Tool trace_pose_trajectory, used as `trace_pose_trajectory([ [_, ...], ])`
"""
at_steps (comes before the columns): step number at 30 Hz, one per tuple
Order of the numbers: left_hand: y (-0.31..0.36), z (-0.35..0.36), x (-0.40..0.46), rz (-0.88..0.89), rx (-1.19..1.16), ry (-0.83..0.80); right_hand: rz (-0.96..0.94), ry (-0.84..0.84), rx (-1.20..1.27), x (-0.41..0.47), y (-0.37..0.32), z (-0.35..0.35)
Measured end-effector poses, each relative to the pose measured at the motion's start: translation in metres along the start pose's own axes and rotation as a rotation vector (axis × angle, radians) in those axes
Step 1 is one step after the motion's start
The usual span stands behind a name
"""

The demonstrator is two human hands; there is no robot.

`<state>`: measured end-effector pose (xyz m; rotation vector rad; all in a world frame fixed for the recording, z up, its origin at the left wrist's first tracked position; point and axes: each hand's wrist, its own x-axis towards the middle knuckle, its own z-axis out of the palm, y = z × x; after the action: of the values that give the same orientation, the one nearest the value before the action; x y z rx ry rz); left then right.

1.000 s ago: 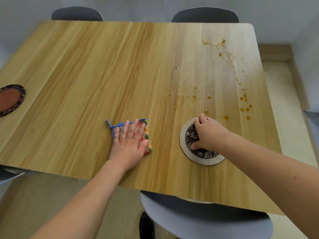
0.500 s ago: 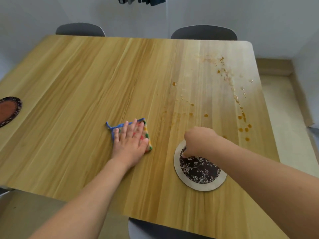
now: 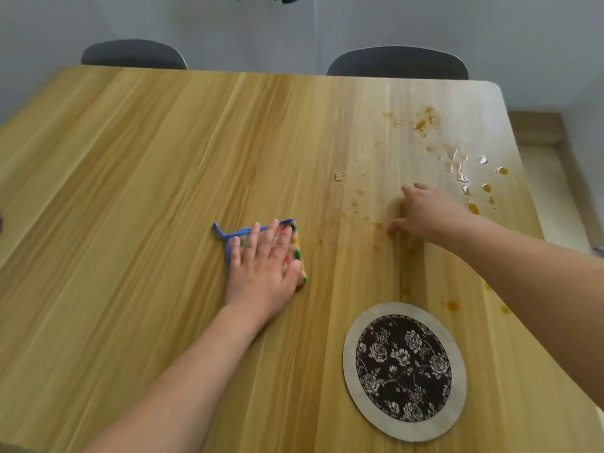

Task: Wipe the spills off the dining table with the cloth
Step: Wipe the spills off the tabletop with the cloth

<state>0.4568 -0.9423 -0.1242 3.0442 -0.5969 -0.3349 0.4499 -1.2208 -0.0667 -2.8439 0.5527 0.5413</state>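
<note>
My left hand lies flat with straight fingers on a small folded cloth that has a blue edge and coloured dots, near the middle of the wooden dining table. Orange-brown spills and clear drops run along the table's right side, with smaller spots nearer me. My right hand is stretched out over the table among the spots, fingers extended and holding nothing.
A round mat with a dark floral centre lies at the near right. Two grey chair backs stand behind the far edge. The table's right edge drops to a pale floor.
My right hand has let go of the round mat, which now lies nearer me, and has reached forward to the spill area. My left hand has stayed on the cloth. The view has tilted up.
</note>
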Motion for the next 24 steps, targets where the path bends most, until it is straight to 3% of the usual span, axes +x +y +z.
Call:
trace_pose_trajectory([
  [3,0.039,0.0,-0.001,-0.03,-0.045,0.019,0.01,-0.065,-0.011,0.021,0.0,-0.008],
  [8,0.046,0.005,0.01,0.49,0.033,0.014,-0.018,-0.187,-0.21,0.05,-0.003,-0.019],
  [10,0.021,0.001,0.029,0.566,0.095,0.058,-0.035,-0.234,-0.244,0.051,-0.009,-0.021],
  [12,-0.001,-0.005,0.06,0.407,0.091,0.047,-0.028,-0.274,-0.264,0.055,-0.013,-0.026],
  [16,0.014,-0.014,0.091,-0.103,-0.042,0.046,-0.016,-0.323,-0.291,0.053,-0.023,-0.038],
  [18,0.048,-0.014,0.083,-0.13,-0.06,0.071,-0.024,-0.334,-0.306,0.053,-0.027,-0.043],
  [21,0.077,-0.009,0.064,0.194,-0.022,0.015,-0.042,-0.333,-0.349,0.056,-0.034,-0.048],
  [24,0.047,-0.012,0.083,0.581,0.06,-0.026,-0.051,-0.336,-0.371,0.057,-0.036,-0.048],
])
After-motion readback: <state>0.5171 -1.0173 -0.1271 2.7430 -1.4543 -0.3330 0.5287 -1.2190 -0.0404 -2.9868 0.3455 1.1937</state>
